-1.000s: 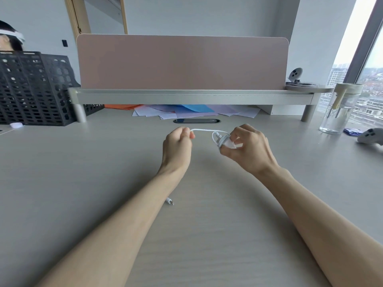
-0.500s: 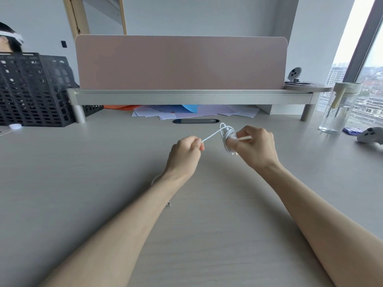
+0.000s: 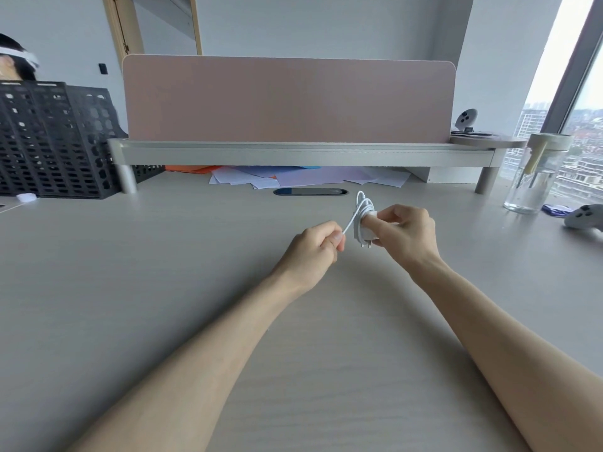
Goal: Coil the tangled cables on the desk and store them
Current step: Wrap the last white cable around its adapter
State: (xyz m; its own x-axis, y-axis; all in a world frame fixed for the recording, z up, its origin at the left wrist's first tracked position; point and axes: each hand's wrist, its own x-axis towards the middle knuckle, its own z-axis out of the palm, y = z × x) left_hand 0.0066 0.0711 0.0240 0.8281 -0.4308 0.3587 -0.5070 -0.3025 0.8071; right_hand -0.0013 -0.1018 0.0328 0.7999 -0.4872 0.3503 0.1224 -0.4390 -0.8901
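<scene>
Your right hand (image 3: 408, 236) grips a small white plastic charger block (image 3: 366, 234). Your fingers and thumb are closed round its body, and its two short metal prongs point down just below them. A thin white cable (image 3: 349, 221), smooth and round, is wound in several turns round the block, and the loops stand up just above your right fingers. From that coil one taut strand slants down to your left hand (image 3: 313, 252), whose curled fingers and thumb pinch it tight. The two sets of fingers are close together but not touching, and both are raised over the pale, matt wood-grain worktop (image 3: 146, 288). You cannot see where the rest of the cable runs past your left fingers.

Beyond your fingers a dark oval cable port (image 3: 310, 191) is set in the worktop. Behind it, loose sheets of paper (image 3: 293, 179) lie under a grey metal shelf (image 3: 293, 154) that carries a pink fabric divider panel (image 3: 287, 99). Well to the left of your fingers stands a black perforated plastic file rack (image 3: 49, 138). Well to the right are a clear glass jar (image 3: 535, 181) and a white game controller (image 3: 584, 216).
</scene>
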